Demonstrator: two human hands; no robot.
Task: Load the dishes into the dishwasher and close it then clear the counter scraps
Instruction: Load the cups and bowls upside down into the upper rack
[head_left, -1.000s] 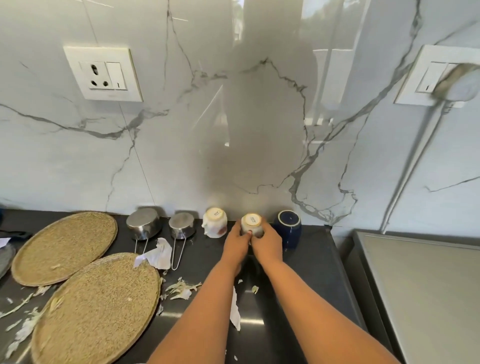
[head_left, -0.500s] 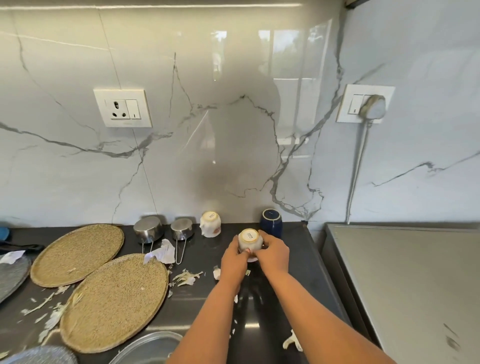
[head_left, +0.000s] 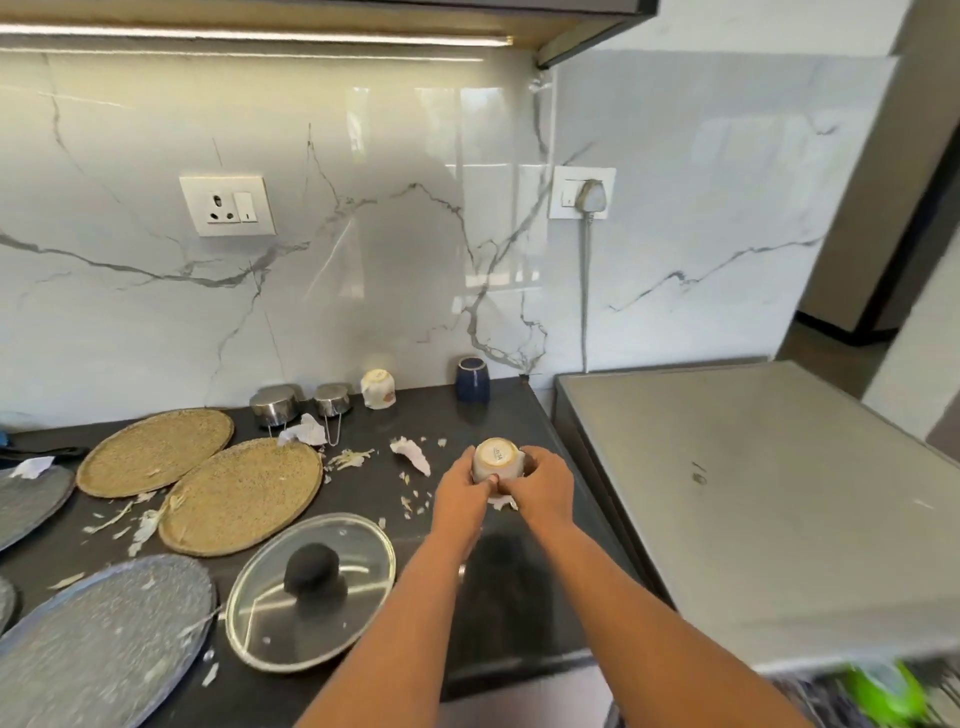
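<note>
Carrying the upturned beige cup (head_left: 493, 458) forward off the back row, left hand (head_left: 460, 493) and right hand (head_left: 540, 483) both curled round it above the counter (head_left: 519, 597); heading toward the dishwasher, probably

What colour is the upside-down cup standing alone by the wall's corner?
Dark navy blue ceramic cup with a pale base ring; head view.
</note>
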